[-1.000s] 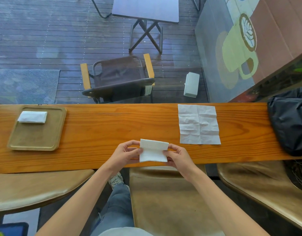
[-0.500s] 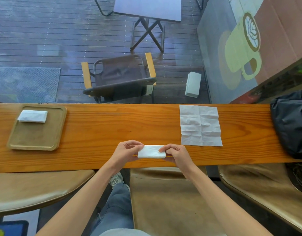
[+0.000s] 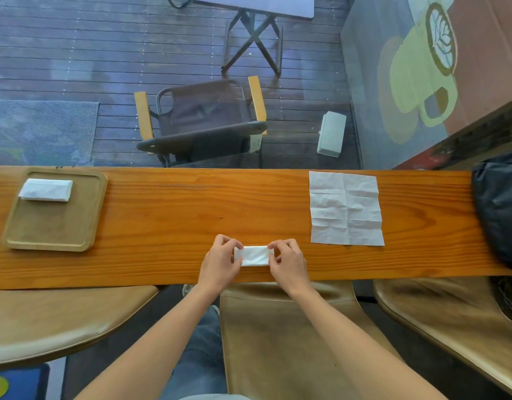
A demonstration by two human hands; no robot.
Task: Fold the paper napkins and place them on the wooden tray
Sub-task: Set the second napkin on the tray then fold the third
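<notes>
Left hand [image 3: 220, 262], right hand [image 3: 288, 262] grip folded napkin [image 3: 254, 256] ends; fingertips hide napkin corners.

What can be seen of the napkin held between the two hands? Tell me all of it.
The napkin between the hands is white, soft-looking paper, folded into a narrow strip lying flat and lengthwise on the wooden counter near its front edge. The left hand pinches its left end, the right hand its right end, so only the middle shows. It sits left of the unfolded napkin and apart from it, far right of the wooden tray.
</notes>
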